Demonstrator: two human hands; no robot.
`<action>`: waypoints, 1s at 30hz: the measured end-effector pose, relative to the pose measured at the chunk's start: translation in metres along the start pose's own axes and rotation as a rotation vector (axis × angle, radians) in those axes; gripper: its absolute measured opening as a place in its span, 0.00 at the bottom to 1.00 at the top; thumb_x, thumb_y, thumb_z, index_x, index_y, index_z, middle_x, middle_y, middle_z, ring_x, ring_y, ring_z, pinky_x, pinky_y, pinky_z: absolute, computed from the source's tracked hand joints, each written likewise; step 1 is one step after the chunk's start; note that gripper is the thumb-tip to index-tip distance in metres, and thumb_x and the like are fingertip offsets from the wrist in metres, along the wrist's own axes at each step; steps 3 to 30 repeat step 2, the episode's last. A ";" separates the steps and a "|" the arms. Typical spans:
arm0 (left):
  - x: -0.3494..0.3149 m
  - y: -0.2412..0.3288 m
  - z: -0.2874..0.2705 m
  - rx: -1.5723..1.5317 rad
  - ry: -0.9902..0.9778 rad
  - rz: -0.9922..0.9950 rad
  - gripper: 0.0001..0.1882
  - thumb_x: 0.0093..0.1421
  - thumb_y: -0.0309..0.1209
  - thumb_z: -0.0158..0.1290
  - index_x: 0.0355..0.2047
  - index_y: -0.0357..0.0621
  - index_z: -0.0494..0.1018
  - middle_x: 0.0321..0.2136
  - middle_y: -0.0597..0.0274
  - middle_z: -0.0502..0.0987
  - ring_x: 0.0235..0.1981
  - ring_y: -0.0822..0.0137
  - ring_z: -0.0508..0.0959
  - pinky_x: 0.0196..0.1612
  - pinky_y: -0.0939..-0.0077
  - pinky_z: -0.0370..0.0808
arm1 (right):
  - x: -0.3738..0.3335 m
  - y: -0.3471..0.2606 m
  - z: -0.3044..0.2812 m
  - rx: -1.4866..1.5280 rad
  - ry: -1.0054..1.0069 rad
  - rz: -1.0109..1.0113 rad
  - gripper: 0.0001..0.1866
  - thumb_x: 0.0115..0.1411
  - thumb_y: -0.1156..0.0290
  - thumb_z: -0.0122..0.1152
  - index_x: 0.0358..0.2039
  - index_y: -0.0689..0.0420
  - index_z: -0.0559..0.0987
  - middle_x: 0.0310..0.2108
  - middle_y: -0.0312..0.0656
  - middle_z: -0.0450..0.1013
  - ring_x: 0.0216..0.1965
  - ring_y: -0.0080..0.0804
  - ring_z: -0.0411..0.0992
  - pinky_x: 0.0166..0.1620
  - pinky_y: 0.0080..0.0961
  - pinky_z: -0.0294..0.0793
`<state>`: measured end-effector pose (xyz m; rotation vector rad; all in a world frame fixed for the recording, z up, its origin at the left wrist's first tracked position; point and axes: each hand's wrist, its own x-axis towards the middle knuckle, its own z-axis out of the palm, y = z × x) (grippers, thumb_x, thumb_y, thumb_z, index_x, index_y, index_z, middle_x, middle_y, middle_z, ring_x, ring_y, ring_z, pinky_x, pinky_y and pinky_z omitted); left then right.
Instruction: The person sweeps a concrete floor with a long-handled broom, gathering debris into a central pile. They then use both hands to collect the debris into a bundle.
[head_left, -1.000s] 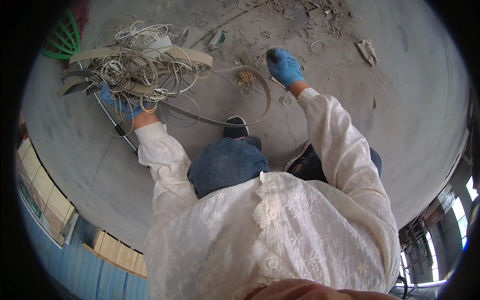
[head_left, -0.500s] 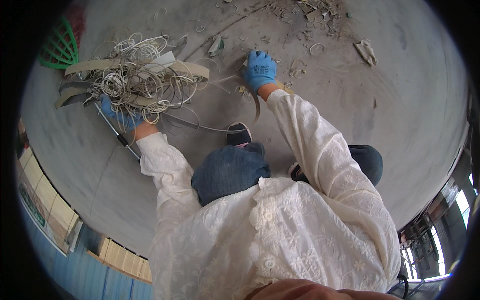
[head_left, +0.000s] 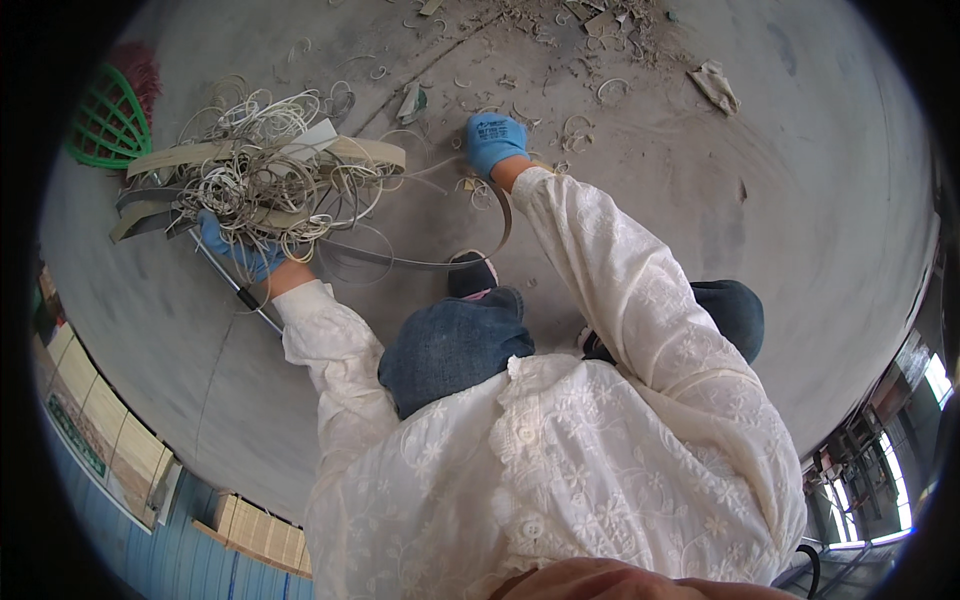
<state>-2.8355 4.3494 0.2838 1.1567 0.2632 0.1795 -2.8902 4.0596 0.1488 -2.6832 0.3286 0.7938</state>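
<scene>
My left hand [head_left: 248, 253], in a blue glove, is closed around the underside of a tangled bundle of thin strips [head_left: 270, 185], white, grey and beige, some wide and flat. The bundle covers part of its fingers. To the right, my right hand [head_left: 495, 145], also blue-gloved, is closed low over the floor with its knuckles up. A grey flat strip [head_left: 505, 225] loops from the bundle up to this hand. What lies inside its fingers is hidden. A metal pole [head_left: 235, 285] with a black section runs beside my left hand, partly under the bundle.
A green slotted plastic piece [head_left: 110, 115] with reddish bristles [head_left: 138, 72] lies at the far left. Swept scraps and debris [head_left: 610, 30] are heaped at the top, with a crumpled pale cloth-like piece [head_left: 714, 87] at the right. My shoe [head_left: 470, 272] stands between my arms.
My right hand has moved a little left, toward the bundle, and the grey strip's loop has shifted with it. My left hand keeps its hold on the bundle.
</scene>
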 end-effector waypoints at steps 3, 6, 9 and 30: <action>-0.002 0.004 0.004 -0.140 -0.059 -0.049 0.24 0.63 0.38 0.40 0.55 0.37 0.63 0.52 0.49 0.68 0.50 0.56 0.72 0.50 0.59 0.72 | -0.001 0.001 -0.004 -0.003 0.003 -0.010 0.11 0.50 0.68 0.59 0.35 0.52 0.82 0.36 0.47 0.77 0.41 0.45 0.76 0.42 0.36 0.74; -0.002 0.004 0.004 -0.140 -0.059 -0.049 0.24 0.63 0.38 0.40 0.55 0.37 0.63 0.52 0.49 0.68 0.50 0.56 0.72 0.50 0.59 0.72 | -0.001 0.001 -0.004 -0.003 0.003 -0.010 0.11 0.50 0.68 0.59 0.35 0.52 0.82 0.36 0.47 0.77 0.41 0.45 0.76 0.42 0.36 0.74; -0.002 0.004 0.004 -0.140 -0.059 -0.049 0.24 0.63 0.38 0.40 0.55 0.37 0.63 0.52 0.49 0.68 0.50 0.56 0.72 0.50 0.59 0.72 | -0.001 0.001 -0.004 -0.003 0.003 -0.010 0.11 0.50 0.68 0.59 0.35 0.52 0.82 0.36 0.47 0.77 0.41 0.45 0.76 0.42 0.36 0.74; -0.002 0.004 0.004 -0.140 -0.059 -0.049 0.24 0.63 0.38 0.40 0.55 0.37 0.63 0.52 0.49 0.68 0.50 0.56 0.72 0.50 0.59 0.72 | -0.001 0.001 -0.004 -0.003 0.003 -0.010 0.11 0.50 0.68 0.59 0.35 0.52 0.82 0.36 0.47 0.77 0.41 0.45 0.76 0.42 0.36 0.74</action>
